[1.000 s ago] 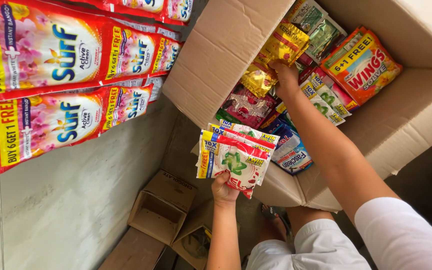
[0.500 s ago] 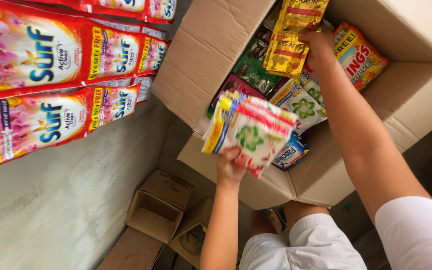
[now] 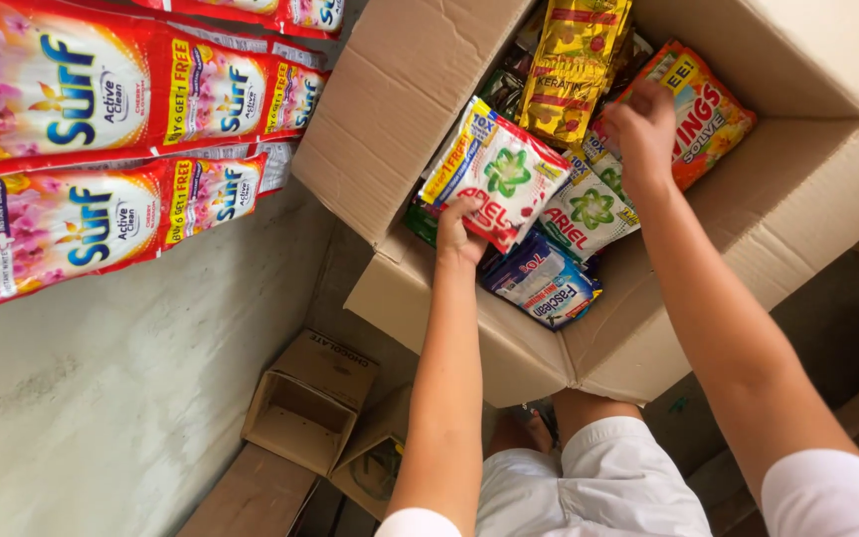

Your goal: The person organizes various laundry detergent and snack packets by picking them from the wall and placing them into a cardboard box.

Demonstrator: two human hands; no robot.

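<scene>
Fingers of my left hand (image 3: 459, 231) pinch the lower edge of a stack of white-and-red sachets with a green swirl (image 3: 497, 175), thumb on top, holding the stack tilted over the open mouth of the big cardboard box (image 3: 638, 338). I cannot count the sachets in the stack. My right hand (image 3: 643, 124) reaches deeper into the box, fingers curled down onto the packets between a gold sachet strip (image 3: 574, 60) and an orange-red packet (image 3: 703, 114); I cannot tell whether it grips anything. Both my forearms stretch up and away from me, the right one crossing over the box's near wall.

Inside the box, besides those, lie 1 more white packet with a green swirl (image 3: 589, 214) and blue packets (image 3: 544, 283) near the front corner, all packed loosely together.

On the wall to the left hang 2 rows of red-and-pink detergent sachet strips (image 3: 101, 149). Below, on the floor by my knees, sit 2 small open cardboard boxes (image 3: 305, 403), the nearer one tipped on its side
</scene>
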